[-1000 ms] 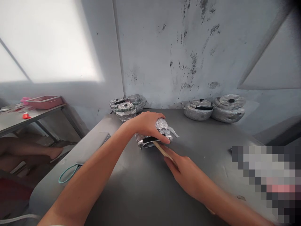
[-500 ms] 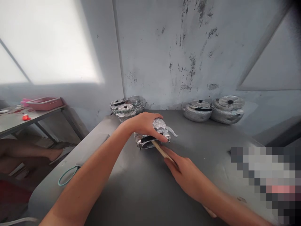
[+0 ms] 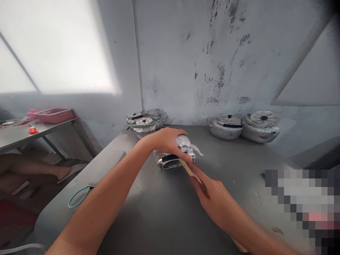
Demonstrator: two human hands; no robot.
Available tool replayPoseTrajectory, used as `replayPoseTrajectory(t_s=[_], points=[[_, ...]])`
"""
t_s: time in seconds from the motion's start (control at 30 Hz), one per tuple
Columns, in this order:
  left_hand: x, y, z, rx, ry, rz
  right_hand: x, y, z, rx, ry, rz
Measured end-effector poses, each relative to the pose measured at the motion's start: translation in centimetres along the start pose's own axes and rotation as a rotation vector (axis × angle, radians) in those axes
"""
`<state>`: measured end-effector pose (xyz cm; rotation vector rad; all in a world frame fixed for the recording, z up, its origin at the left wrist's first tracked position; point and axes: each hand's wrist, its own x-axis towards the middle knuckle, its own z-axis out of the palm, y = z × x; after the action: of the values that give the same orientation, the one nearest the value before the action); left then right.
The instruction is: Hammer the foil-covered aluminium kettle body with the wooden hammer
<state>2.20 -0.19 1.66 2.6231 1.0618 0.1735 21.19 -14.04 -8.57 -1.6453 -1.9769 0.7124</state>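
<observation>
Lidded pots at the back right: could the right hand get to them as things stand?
Probably yes. Bare table lies between the right hand and the pots, with nothing standing in between. But that hand holds a wooden stick, poked at the kettle under the left hand.

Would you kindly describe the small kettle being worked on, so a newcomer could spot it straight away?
On the grey metal table, look mid-table, ahead of the lidded pots along the wall. The silver kettle lies on its side under the left hand, with the right hand pressing a wooden stick to it. Unlike the upright pots, it shows a spout.
</observation>
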Motion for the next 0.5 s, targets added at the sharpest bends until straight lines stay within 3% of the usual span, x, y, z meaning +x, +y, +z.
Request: replayPoseTrajectory(t_s=[0.27, 0.5], points=[[0.03, -0.2, -0.02, -0.015, -0.004, -0.004, 0.11, -0.06, -0.06, -0.019, 0.035, -0.016], [0.0, 0.01, -0.06, 0.011, -0.009, -0.003, 0.14, -0.01, 0.09, -0.033, -0.02, -0.012]])
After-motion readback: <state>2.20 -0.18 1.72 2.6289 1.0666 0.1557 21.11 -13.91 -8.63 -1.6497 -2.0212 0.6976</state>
